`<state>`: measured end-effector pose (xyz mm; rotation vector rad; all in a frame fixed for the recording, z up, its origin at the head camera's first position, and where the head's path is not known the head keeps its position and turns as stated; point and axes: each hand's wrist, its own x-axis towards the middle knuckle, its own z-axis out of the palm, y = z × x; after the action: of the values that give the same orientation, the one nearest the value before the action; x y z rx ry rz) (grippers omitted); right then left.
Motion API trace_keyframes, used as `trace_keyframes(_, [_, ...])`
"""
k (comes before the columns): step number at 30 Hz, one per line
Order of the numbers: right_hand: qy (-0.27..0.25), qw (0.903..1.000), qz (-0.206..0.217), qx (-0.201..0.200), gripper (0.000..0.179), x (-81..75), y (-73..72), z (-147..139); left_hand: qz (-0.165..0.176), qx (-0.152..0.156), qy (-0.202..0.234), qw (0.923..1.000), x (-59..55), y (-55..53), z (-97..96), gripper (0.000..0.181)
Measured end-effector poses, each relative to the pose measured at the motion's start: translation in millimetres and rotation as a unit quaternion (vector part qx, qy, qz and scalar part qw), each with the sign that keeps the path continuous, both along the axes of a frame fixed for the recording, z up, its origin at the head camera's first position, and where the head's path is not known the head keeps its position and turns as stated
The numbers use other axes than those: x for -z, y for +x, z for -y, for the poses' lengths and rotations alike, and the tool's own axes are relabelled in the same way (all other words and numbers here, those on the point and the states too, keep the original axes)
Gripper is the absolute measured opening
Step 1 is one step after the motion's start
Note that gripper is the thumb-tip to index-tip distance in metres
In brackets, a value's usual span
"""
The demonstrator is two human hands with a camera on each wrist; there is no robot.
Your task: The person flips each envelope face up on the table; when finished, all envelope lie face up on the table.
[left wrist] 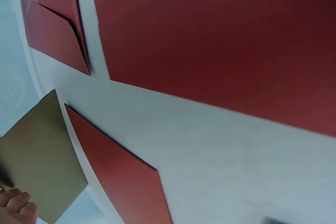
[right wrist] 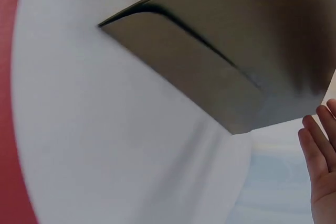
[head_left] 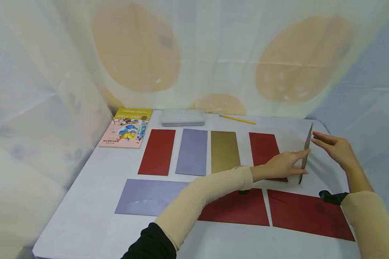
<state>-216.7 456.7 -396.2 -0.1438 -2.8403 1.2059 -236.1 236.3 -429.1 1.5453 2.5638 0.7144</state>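
A gold envelope stands raised nearly on edge over the table's right side. In the right wrist view, its flap side faces the camera. My left hand reaches across and grips the envelope, fingers and thumb spread along it; part of its grasp is hidden. Curled fingers show beside the gold face in the left wrist view. To the right, my right hand has its fingers extended, with the tips close to the envelope's edge; whether they touch is unclear. Below the left forearm lies a red envelope.
Left of the hands lie red, lavender and gold envelopes. A front row holds a lavender envelope and two red ones, including the right one. Behind are a booklet, a grey case and a yellow pencil.
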Motion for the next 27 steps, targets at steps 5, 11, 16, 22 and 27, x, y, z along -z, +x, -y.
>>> trace_keyframes(5, [0.04,0.9988,0.018,-0.022,0.065,6.5,8.4,-2,0.013,-0.019,0.023,0.9995,4.4,-3.5,7.7,0.077])
trace_keyframes(11, [0.099,0.9882,0.085,-0.079,0.07,19.1,17.2,-4,0.031,-0.053,0.055,0.9966,15.7,-10.0,18.5,0.078])
trace_keyframes(16, [0.119,0.9814,0.109,-0.104,0.071,29.3,22.1,0,0.035,-0.05,0.073,0.9955,25.6,-12.9,22.8,0.077])
trace_keyframes(22, [0.133,0.9796,0.099,-0.114,0.069,34.2,24.9,2,0.03,-0.038,0.082,0.9954,30.9,-12.4,22.0,0.074])
trace_keyframes(27, [0.138,0.9782,0.107,-0.111,0.071,35.0,24.0,2,0.025,-0.04,0.067,0.9966,30.3,-9.5,21.8,0.065])
